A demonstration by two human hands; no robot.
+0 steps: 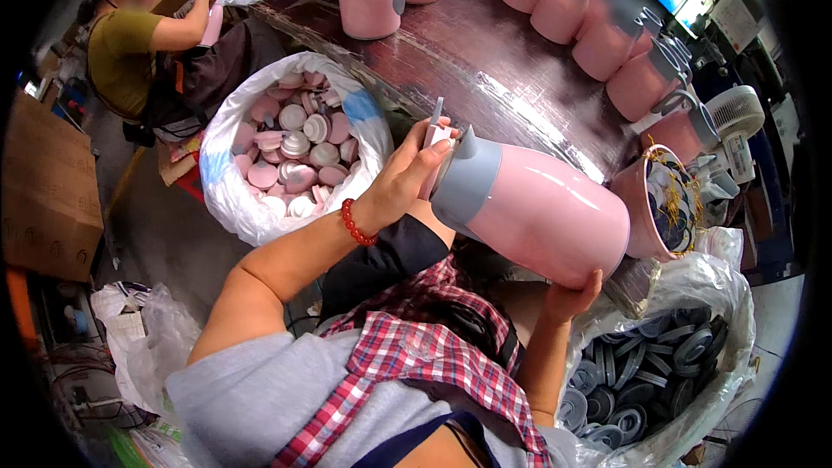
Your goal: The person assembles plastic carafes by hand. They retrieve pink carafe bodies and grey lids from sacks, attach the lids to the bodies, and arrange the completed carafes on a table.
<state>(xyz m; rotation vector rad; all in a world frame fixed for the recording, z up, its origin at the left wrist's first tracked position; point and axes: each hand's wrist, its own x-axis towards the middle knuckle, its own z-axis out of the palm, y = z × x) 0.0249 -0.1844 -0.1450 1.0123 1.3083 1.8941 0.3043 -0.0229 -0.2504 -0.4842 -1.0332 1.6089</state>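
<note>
A pink vacuum jug (546, 204) with a grey collar and spout lies tilted on its side across my lap, its mouth toward the left. My right hand (572, 296) supports it from below near the base, with some fingers hidden behind it. At the mouth, my left hand (403, 175) closes round a pink lid (436, 135) with a grey lever sticking up. The lid sits against the collar; whether it is seated cannot be made out. A red bead bracelet (357, 224) circles my left wrist.
A white-lined bag (217, 169) of pink and white lids stands left. A plastic-lined container (737, 329) of grey discs is at lower right, below a pink bucket (640, 208). Several pink jugs (637, 82) stand on the dark table (459, 69). Another person (130, 52) sits at far left.
</note>
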